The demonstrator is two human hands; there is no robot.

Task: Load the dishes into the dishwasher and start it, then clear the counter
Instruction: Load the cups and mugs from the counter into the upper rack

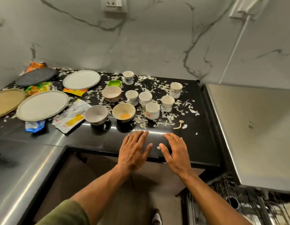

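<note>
While both hands (155,150) lie flat, cups (145,97) upright — mouths up.

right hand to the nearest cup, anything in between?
No dish. Between the right hand and the nearest cup lie only bare counter and loose white scraps; the bowl with the yellow residue sits left of that line.

Both forearms are extended forward and upward from the lower frame, converging slightly. The left hand (133,151) is held palm-down, fingers straight and together, thumb splayed toward the right. The right hand (176,153) is likewise held flat, fingers extended, thumb pointed inward. Nothing is gripped. An olive sleeve (66,215) is seen on the left upper arm.
</note>
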